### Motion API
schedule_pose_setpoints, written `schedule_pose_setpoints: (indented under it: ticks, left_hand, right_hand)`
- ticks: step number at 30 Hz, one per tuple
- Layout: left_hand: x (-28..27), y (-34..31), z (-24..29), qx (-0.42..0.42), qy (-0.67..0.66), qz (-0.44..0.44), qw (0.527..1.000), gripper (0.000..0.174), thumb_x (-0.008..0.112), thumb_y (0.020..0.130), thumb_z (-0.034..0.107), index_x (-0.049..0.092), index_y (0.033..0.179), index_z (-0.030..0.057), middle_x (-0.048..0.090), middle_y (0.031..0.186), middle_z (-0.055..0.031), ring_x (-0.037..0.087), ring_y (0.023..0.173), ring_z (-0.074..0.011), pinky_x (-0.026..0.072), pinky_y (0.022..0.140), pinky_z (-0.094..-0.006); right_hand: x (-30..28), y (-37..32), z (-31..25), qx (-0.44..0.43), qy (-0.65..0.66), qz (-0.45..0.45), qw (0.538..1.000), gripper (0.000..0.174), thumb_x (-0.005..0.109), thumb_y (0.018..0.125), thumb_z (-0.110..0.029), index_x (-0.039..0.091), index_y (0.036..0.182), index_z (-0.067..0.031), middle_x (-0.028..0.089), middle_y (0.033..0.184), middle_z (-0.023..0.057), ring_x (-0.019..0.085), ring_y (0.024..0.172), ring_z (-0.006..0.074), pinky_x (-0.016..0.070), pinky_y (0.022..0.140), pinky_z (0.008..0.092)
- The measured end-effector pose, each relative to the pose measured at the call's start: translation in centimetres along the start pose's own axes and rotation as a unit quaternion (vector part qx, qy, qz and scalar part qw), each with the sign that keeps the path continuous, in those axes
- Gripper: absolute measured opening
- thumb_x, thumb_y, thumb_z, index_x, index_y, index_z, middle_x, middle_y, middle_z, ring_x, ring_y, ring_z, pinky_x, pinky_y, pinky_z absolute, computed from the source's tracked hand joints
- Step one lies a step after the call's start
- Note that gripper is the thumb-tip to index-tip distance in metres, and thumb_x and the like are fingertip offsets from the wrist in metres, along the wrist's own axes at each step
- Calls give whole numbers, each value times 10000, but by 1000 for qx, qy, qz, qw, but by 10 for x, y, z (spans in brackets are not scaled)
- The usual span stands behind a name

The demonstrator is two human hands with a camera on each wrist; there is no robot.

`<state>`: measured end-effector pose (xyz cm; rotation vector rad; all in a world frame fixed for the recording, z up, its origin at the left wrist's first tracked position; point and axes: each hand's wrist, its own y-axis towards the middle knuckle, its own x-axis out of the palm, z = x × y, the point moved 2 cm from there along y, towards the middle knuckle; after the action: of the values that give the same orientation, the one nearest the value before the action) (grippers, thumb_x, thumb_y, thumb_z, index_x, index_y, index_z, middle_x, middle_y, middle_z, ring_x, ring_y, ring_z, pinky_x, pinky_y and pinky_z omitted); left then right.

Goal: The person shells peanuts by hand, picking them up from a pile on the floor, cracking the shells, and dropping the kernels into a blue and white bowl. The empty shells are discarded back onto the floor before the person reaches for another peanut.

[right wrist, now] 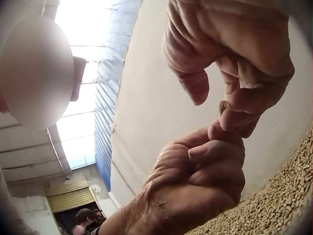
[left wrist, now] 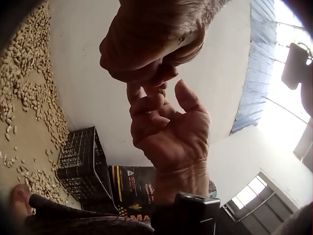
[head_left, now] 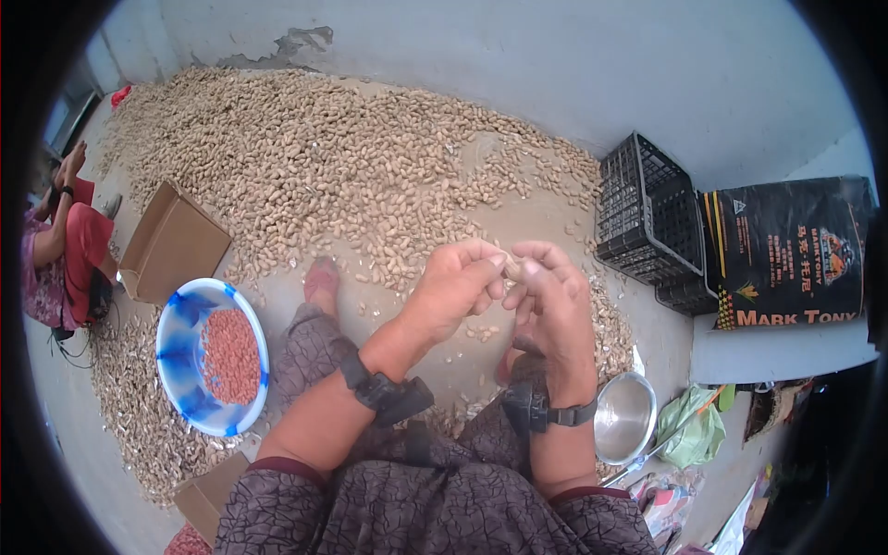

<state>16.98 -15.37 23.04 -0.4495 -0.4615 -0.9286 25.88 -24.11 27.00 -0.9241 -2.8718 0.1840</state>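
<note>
In the head view, my left hand (head_left: pixel 455 285) and right hand (head_left: pixel 559 301) meet fingertip to fingertip in front of my lap. Between them is a small tan peanut (head_left: pixel 511 266), mostly covered by the fingers. The right wrist view shows a bit of the peanut's shell (right wrist: pixel 223 106) in the curled fingers of my right hand (right wrist: pixel 234 63). There, the thumb and forefinger of my left hand (right wrist: pixel 195 181) pinch right below it. A blue and white basin (head_left: pixel 173 356) on my left holds shelled red peanut kernels (head_left: pixel 231 356).
A wide heap of unshelled peanuts (head_left: pixel 314 157) covers the floor ahead, along the wall. Cardboard (head_left: pixel 176 240) stands behind the basin. To the right are a black crate (head_left: pixel 647 208), a black printed sack (head_left: pixel 791 254) and a metal bowl (head_left: pixel 624 418). Another person (head_left: pixel 69 240) sits at far left.
</note>
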Motion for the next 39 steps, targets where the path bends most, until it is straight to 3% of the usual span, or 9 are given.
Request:
schedule_pose_setpoints:
  ticks: [2,5,13,18,24,28,33,37,39]
  left_hand:
    - [-3,1,-1,-6,-34,2,999,144,477,861,138,550,849,15,520,605,1,411,449,-23,286,378,-154]
    - [0,0,-1,-21,-64,6,998,170,475,869,171,550,853,19,520,611,-1,403,440,-24,265,365,-150]
    - [1,-1,4,-24,-25,3,999,209,469,879,210,547,814,27,544,664,-16,452,476,-23,261,360,-130]
    - [3,-4,3,-24,-11,-130,991,194,489,865,199,545,827,17,563,708,-39,487,505,-34,283,368,-117]
    - [7,-8,5,-65,-60,-190,978,264,509,854,179,542,990,-45,565,727,-64,461,507,-33,291,390,-120]
    - [12,-10,5,-42,-81,-163,982,295,508,856,164,536,1062,-46,556,728,-50,429,512,-34,307,430,-134]
    - [15,-10,8,40,47,-122,991,259,480,864,131,569,1059,-16,536,692,-24,405,511,-33,319,446,-157]
    - [17,-12,11,91,110,-128,981,274,463,868,135,559,1073,-20,530,651,-23,398,490,-34,319,434,-165]
    - [17,-15,12,95,133,-124,979,311,437,893,211,567,1063,-15,523,627,-20,404,480,-35,327,429,-166]
  right_hand:
    - [5,-4,-4,-66,-43,8,997,172,541,801,-54,559,950,31,585,717,42,531,610,54,407,486,172]
    - [3,-3,5,-122,-79,24,989,212,590,737,50,563,946,34,596,724,43,555,644,60,423,536,167]
    - [-5,-4,1,-188,-163,33,968,104,604,747,18,600,851,26,606,780,69,576,659,82,451,562,200]
    - [-10,-4,0,-206,-140,17,968,115,604,743,25,599,859,25,598,828,74,569,634,86,456,560,202]
    - [-10,-8,-6,-92,-31,-49,994,165,586,772,-18,577,927,37,589,842,72,548,616,78,440,537,186]
    - [-4,-8,-3,-45,51,-62,996,276,606,770,-72,541,1005,58,598,833,71,530,651,64,428,587,182]
    - [-6,-5,2,2,93,-88,992,354,640,752,-108,528,1043,60,602,813,59,508,680,51,414,630,182]
    - [-8,-3,6,29,110,-114,987,348,645,753,-107,533,1032,68,606,804,63,513,627,62,410,574,183]
    - [-8,-3,8,34,117,-124,985,343,643,753,-104,535,1028,70,607,794,63,512,604,67,408,554,185]
